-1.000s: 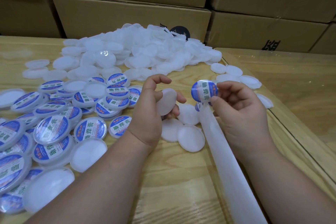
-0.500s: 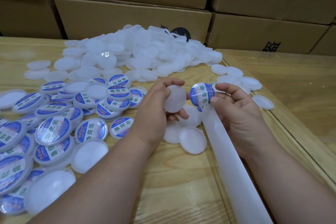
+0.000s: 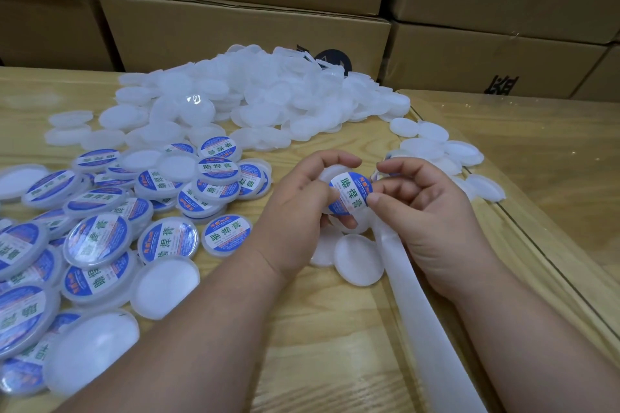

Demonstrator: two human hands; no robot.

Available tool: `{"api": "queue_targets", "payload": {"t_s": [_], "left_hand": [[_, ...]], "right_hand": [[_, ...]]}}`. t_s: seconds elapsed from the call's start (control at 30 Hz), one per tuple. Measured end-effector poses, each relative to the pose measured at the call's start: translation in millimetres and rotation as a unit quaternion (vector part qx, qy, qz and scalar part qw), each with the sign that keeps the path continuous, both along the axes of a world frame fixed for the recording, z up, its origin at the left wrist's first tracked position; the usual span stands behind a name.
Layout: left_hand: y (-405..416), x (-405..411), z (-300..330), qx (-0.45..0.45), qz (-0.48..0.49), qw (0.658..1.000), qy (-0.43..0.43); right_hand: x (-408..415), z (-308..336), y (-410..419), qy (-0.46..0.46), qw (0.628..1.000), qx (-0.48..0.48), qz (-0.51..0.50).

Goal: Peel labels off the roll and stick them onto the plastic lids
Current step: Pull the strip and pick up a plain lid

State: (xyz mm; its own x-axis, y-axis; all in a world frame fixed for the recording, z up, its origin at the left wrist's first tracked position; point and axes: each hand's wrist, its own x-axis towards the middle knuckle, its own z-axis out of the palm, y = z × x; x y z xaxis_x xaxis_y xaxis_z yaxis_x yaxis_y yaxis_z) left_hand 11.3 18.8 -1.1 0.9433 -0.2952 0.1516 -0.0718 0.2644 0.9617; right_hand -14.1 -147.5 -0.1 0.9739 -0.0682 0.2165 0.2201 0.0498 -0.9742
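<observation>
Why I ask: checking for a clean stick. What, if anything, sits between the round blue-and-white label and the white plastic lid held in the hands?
Nothing visible does. The round blue-and-white label already lies against the white plastic lid in the left hand, while the right hand pinches its right edge.

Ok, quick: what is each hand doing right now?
Left hand: closed on a plastic lid.
Right hand: fingers pinching the label against that lid.

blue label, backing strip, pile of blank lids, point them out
blue label [image 3: 350, 195], head view, printed middle.
backing strip [image 3: 422, 318], head view, bare stretch beside the right wrist.
pile of blank lids [image 3: 268, 94], head view, heap's middle.
</observation>
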Motion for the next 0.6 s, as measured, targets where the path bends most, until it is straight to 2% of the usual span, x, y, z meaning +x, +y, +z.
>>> {"api": "queue_targets", "payload": {"t_s": [0.33,0.6], "left_hand": [[0.3,-2.2,-1.4,-0.005,-0.022,1.0,-0.018],[-1.8,-3.1,-4.5,0.034,0.004,0.998,-0.058]], "right_hand": [[-0.5,-1.2,0.5,-0.009,1.0,-0.007,-0.003],[-0.8,-1.0,0.9,-0.005,1.0,-0.013,-0.004]]}}
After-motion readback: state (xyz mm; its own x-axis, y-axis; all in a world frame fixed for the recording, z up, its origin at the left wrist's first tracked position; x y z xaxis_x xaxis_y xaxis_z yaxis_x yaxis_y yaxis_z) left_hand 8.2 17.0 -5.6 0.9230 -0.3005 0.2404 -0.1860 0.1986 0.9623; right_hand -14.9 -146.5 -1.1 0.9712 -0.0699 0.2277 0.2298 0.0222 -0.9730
